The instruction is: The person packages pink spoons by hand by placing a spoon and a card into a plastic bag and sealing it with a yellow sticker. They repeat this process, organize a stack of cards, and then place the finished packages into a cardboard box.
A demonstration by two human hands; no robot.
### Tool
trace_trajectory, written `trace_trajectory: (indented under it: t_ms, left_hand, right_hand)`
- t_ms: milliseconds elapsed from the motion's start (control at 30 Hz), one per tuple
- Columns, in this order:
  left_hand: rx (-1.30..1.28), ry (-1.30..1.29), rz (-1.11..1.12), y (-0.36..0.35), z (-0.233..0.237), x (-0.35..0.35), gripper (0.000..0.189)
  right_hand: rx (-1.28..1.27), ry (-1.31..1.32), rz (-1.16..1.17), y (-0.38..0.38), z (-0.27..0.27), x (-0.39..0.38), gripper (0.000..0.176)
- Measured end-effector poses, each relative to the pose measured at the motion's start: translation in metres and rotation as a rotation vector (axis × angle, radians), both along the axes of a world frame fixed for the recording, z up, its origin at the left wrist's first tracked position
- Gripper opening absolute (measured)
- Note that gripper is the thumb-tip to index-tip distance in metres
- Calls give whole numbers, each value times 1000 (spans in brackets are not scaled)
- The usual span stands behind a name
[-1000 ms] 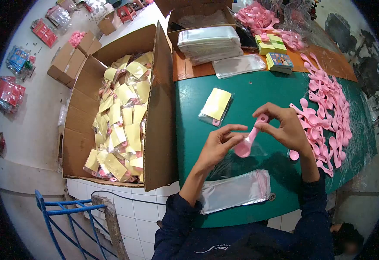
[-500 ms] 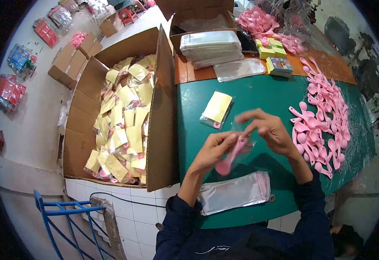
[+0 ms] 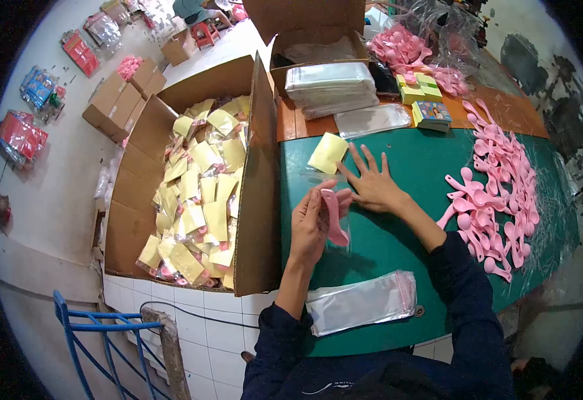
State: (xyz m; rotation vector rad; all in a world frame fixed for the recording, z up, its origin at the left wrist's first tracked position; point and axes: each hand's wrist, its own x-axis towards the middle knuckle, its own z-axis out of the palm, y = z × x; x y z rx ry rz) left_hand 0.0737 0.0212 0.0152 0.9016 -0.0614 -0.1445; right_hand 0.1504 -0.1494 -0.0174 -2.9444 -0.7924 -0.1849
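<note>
Gripping the spoon (image 3: 335, 220), the left hand (image 3: 310, 223) is right of the carton (image 3: 257, 180); the right hand (image 3: 378, 187), holding nothing, spreads beside the card (image 3: 328, 153). Farther right of the carton, spoons (image 3: 505, 177) cover the green table (image 3: 411, 267); nearer than it, a blue rail (image 3: 111, 327) stands by tiles (image 3: 198, 350).

The left hand (image 3: 316, 217) is raised with its fingers curled and thumb bent inward; the right hand (image 3: 373, 185) reaches forward, palm down, fingers spread, its forearm (image 3: 421, 222) slanting in from the right.
</note>
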Motion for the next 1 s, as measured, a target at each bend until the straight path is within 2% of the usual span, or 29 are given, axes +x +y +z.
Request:
trace_trajectory:
  t_ms: [67,133,167,200,233,267,367,433,467,567,600,700,767,833,933,1000]
  left_hand:
    - [26,12,-17,0,2,-2,39]
    - [26,20,-21,0,2,-1,40]
    - [18,23,-26,0,2,0,40]
    - [11,23,-32,0,1,0,41]
    - [27,29,-43,-1,1,0,41]
    - [44,31,-54,-3,1,1,41]
    - [144,-56,-93,-6,0,3,41]
    - [221,-173,-109,-8,-4,4,41]
    - [275,-185,-118,-7,-3,4,40]
    - [381,-238,-133,-7,2,3,39]
    - [379,-229,-143,-7,4,2,38]
    - [369,-218,-173,-8,13,3,37]
    - [367,-220,-204,-10,18,5,36]
    - [328,-187,-226,-13,22,6,33]
    - [407,-208,-279,-7,10,10,32]
    - [513,-253,-306,-2,6,13,32]
  right_hand:
    - [103,90,-66,-7,8,19,68]
    - [146,-67,-181,-45,17,59,66]
    - [231,-25,-329,-60,58,59,58]
    - [280,-330,-339,-122,5,120,48]
    - [348,-228,-519,-137,34,119,44]
    - [263,-241,-661,-164,39,127,47]
    - [320,-282,-808,-207,13,141,50]
    - [349,-302,-909,-204,11,134,52]
    - [216,-377,-933,-203,11,134,41]
    - [125,-710,-842,-202,10,130,27]
    - [317,-746,-669,-214,4,141,23]
    - [741,-328,-326,-159,65,93,21]
    - [1119,141,-125,-112,103,34,17]
    - [1230,249,78,-80,121,-13,16]
    - [1197,365,17,-61,135,-58,15]
    - [989,210,91,-63,135,-65,15]
